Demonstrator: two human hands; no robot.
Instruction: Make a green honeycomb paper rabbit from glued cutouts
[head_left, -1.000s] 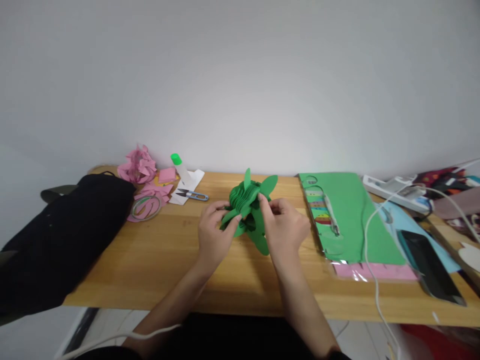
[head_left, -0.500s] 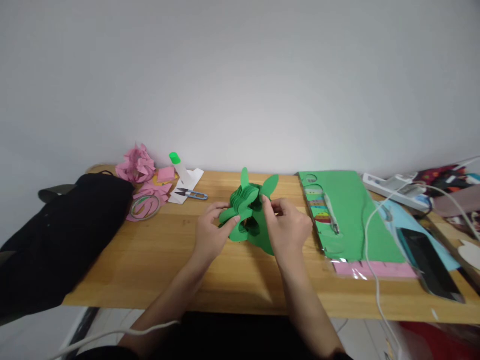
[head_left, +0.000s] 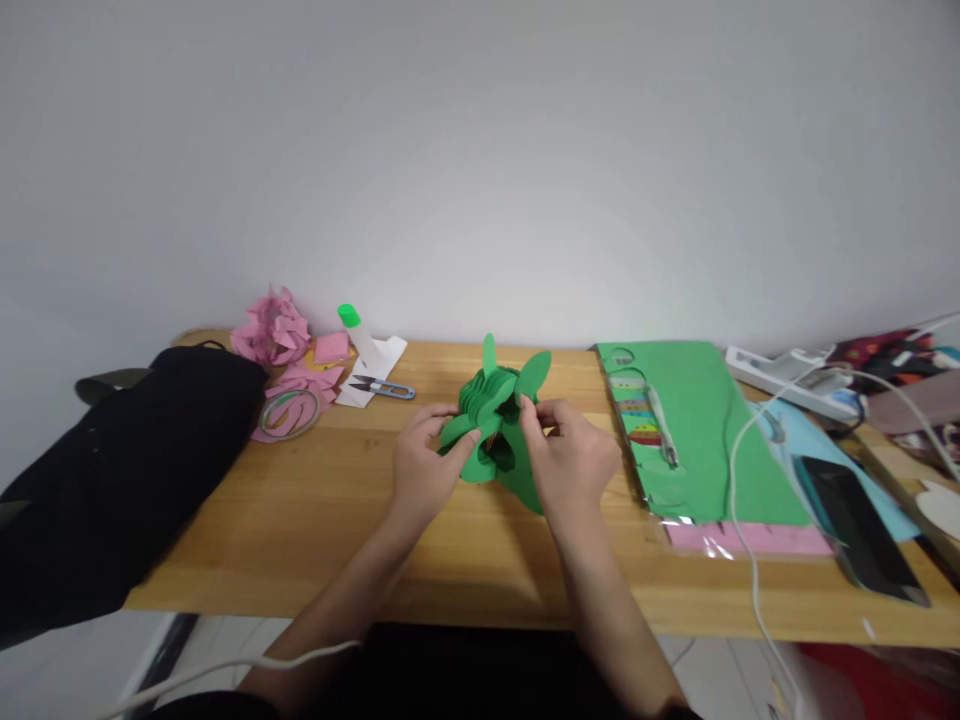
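Observation:
A green paper craft [head_left: 491,395] of layered rounded pieces stands on the wooden table [head_left: 322,540] between my hands. My left hand [head_left: 427,460] pinches a rounded piece at the craft's left side between thumb and fingers. At the right, my right hand [head_left: 570,450] grips the base of a green paper leaf [head_left: 534,374] that points up and to the right. Another narrow leaf [head_left: 489,352] sticks up at the back. My right fingers partly cover the craft's right side, and dark hollows show in its lower front.
On the left lie a black bag [head_left: 135,470], crumpled pink paper [head_left: 271,328], a tape roll [head_left: 291,413], a glue stick [head_left: 360,335] and thread snips [head_left: 382,387]. Green sheets [head_left: 690,420], a pen [head_left: 663,425], a phone [head_left: 862,520], a white cable [head_left: 739,470] and a power strip [head_left: 795,380] occupy the right.
My right hand and the leaf it grips have shifted slightly left, toward the craft's middle. My left hand stays nearly in place.

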